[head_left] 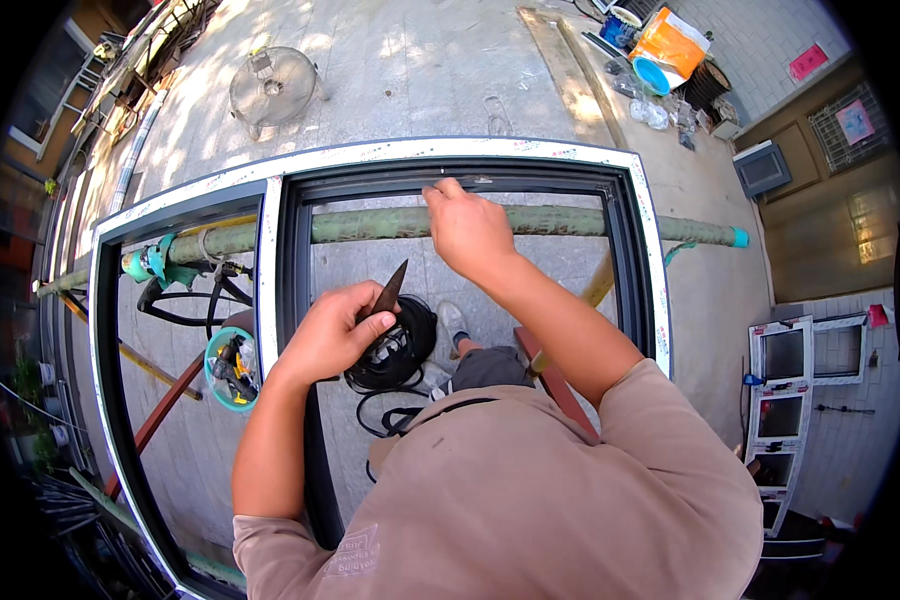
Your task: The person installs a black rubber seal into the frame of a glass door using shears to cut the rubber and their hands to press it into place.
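A large dark window frame (pixel 390 153) with white printed film on its faces lies flat in front of me, split by an upright bar. My left hand (pixel 345 325) is closed around a knife (pixel 392 287), its dark pointed blade sticking up and away from me. The knife's handle is hidden in my palm. Over the right-hand opening, my right hand (pixel 467 225) reaches to the far rail, fingertips pinched together at its inner groove. Whatever may be between those fingers is too small to make out.
A green pole (pixel 370 224) runs under the frame. Below lie a coil of black cable (pixel 400 345) and a turquoise basin (pixel 232 400) of tools. A round fan (pixel 273 88) stands beyond; smaller white-filmed frames (pixel 782 400) lean at right.
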### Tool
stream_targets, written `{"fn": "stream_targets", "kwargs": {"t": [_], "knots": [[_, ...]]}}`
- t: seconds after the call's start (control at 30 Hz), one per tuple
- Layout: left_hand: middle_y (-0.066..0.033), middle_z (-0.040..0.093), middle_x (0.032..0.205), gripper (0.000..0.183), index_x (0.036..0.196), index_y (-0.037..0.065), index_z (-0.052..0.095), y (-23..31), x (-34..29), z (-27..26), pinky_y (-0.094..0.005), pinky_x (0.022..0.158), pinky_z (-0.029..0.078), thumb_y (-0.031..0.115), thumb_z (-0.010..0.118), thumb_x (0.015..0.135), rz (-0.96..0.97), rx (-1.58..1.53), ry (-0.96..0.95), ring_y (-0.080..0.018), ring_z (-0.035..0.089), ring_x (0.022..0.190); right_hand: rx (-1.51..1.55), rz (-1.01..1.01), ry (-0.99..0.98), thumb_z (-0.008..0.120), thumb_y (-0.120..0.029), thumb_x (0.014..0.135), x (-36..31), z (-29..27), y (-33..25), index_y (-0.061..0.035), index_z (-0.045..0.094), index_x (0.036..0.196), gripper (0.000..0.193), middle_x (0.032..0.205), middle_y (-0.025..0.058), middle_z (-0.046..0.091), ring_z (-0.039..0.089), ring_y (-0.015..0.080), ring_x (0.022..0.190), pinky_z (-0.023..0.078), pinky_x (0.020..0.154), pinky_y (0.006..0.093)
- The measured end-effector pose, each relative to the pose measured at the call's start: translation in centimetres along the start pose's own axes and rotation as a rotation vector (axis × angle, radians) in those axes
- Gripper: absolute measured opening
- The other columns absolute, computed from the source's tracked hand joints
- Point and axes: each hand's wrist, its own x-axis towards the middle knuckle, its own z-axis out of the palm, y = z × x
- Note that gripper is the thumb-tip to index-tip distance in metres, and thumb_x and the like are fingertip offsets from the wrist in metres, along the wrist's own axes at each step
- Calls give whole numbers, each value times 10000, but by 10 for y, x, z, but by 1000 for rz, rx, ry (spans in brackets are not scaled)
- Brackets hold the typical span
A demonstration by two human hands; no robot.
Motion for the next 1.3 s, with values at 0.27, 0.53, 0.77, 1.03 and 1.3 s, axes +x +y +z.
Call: {"fn": "stream_targets", "kwargs": {"t": [0.27, 0.53, 0.77, 1.03, 1.3], "knots": [[-106, 728, 916, 176, 1105, -8, 710, 6, 2, 2, -365, 841, 553, 136, 755, 1014, -45, 41, -39, -201, 684, 882, 36, 121, 112, 642, -116, 966, -37, 3, 34, -52, 714, 1332, 378, 1320, 119, 712, 768, 400, 908, 629, 806, 522], [-107, 736, 927, 150, 1087, -7, 704, 4, 0, 3, -361, 852, 555, 113, 748, 1009, -28, 60, -15, -198, 684, 881, 38, 203, 112, 625, -93, 963, -40, -14, 48, -45, 716, 1329, 380, 1338, 110, 708, 764, 413, 900, 624, 806, 534], [-167, 748, 905, 172, 1081, 7, 712, -3, 2, 3, -415, 791, 555, 143, 766, 990, 19, 32, 15, -332, 712, 828, -10, 137, 60, 616, -114, 983, -39, -11, 60, -48, 684, 1375, 403, 1379, 109, 683, 765, 412, 913, 624, 803, 543], [-99, 701, 875, 145, 1091, -10, 700, 6, 2, 0, -362, 818, 544, 103, 744, 1010, -30, 37, -2, -179, 644, 843, -59, 288, 105, 628, -85, 956, -51, -21, 70, -78, 719, 1344, 398, 1388, 85, 694, 757, 410, 972, 624, 859, 521], [-138, 701, 874, 166, 1083, -4, 700, 4, 3, 0, -374, 812, 546, 124, 758, 994, -8, 94, 16, -241, 664, 820, -120, 373, 146, 636, -89, 962, -57, -30, 86, -104, 734, 1331, 382, 1377, 66, 703, 755, 400, 991, 618, 865, 519]]}}
